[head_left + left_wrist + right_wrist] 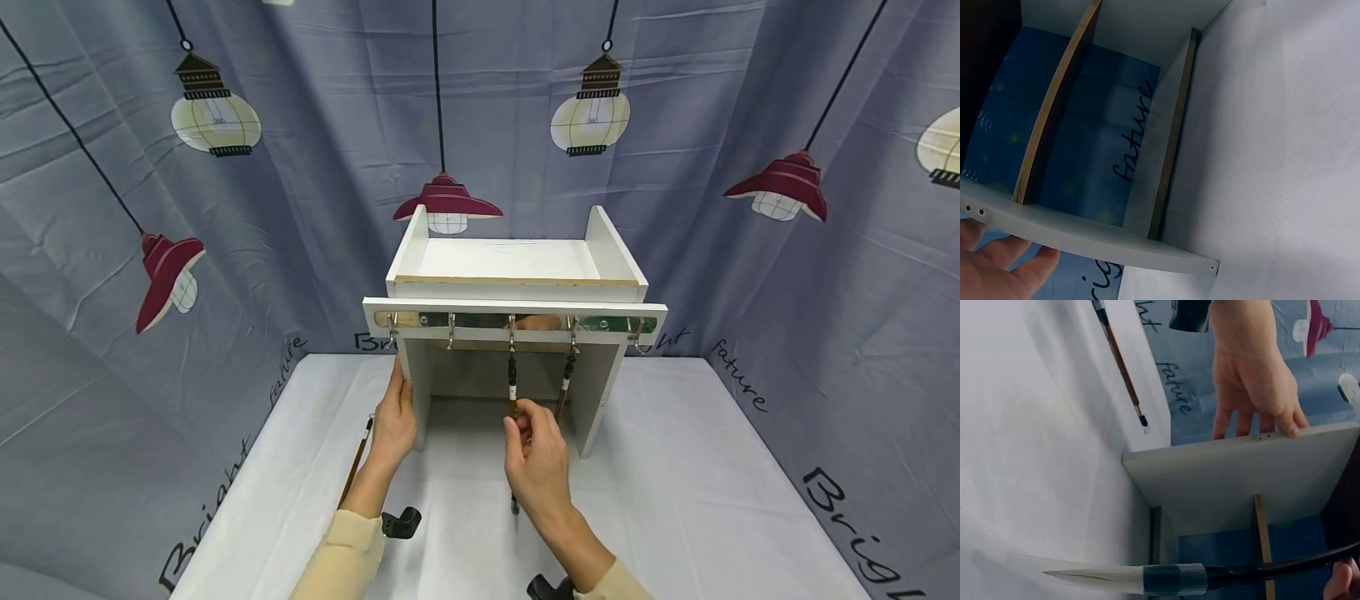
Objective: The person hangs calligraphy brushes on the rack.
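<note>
A white wooden shelf (609,367) with a row of metal hooks along its front rail (480,335) stands on the table. From the middle hook hangs a calligraphy brush (1175,579) with pale bristles pointing down; my right hand (542,458) pinches its handle between thumb and fingers. A second brush (565,388) hangs from the hook to its right, its lower part hidden behind that hand. My left hand (393,425) rests against the outer face of the shelf's left side panel (1085,235), fingers stretched along it.
Another brush (1121,369) lies on the white tablecloth (690,483), left of the shelf and beside my left forearm. A grey-blue curtain (315,167) printed with lamps surrounds the table. The shelf's upper tray (510,258) sits behind the hook rail.
</note>
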`<state>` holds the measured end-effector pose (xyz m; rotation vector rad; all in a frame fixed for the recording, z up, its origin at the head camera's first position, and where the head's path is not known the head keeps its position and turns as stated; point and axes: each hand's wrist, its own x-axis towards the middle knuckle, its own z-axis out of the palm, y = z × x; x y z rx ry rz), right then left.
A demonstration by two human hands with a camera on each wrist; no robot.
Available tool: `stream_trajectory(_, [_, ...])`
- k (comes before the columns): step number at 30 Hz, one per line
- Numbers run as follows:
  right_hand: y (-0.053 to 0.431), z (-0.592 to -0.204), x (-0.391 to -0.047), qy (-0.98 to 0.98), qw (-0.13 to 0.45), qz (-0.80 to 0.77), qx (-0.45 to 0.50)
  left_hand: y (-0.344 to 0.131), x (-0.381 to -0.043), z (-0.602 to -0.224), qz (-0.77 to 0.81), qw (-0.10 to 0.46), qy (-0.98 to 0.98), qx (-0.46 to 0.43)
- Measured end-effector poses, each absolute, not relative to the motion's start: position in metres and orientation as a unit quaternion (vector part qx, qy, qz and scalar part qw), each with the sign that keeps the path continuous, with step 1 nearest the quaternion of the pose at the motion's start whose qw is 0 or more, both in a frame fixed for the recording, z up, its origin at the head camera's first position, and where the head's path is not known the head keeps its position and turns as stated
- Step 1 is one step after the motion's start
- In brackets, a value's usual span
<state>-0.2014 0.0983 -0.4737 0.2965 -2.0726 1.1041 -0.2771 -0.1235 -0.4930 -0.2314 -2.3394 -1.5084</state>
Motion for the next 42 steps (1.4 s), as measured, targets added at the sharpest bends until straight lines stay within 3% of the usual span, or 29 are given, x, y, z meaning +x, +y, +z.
stream_trajectory(12, [0.099, -0.475, -0.206, -0.831, 0.339, 0.434, 0.082, -0.124, -0.279, -0.498, -0.525, 0.196, -0.824, -0.088])
stream_trajectory(20, [0.098, -0.474, -0.21, -0.83, 0.316, 0.454, 0.061, -0.124, -0.278, -0.498, -0.539, 0.174, -0.82, -0.086])
stream_trajectory(42, [0.098, -0.478, -0.219, -0.824, 0.304, 0.476, 0.044, -0.123, -0.277, -0.495, -0.533, 0.176, -0.824, -0.08])
